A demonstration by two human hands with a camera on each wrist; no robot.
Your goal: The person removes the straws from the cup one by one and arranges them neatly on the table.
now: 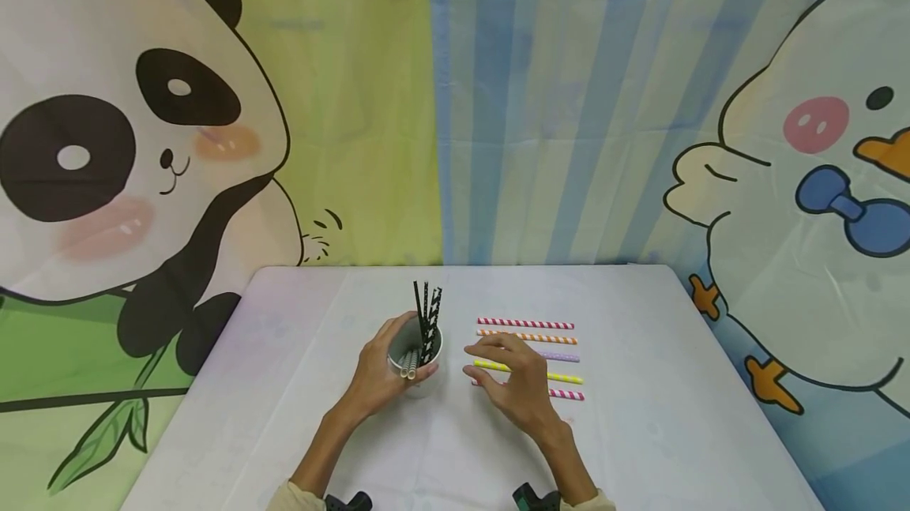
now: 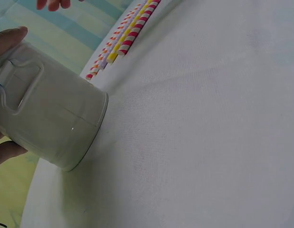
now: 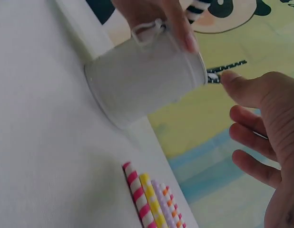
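Observation:
My left hand grips a white metal cup that has a small wire handle on its side. Black-and-white patterned paper straws stick up out of the cup, and paler striped straws lean toward its near rim. Whether the cup's base touches the table cannot be told. To the right of the cup, my right hand hovers over a row of paper straws with its fingers loosely bent and apart. Nothing lies between its fingers and thumb. It partly hides the purple straw, yellow straw and pink-striped straw.
At the far end of the row lie a red-striped straw and an orange-striped straw, parallel to the others. A white cloth covers the table. Behind it hangs a printed curtain with cartoon animals.

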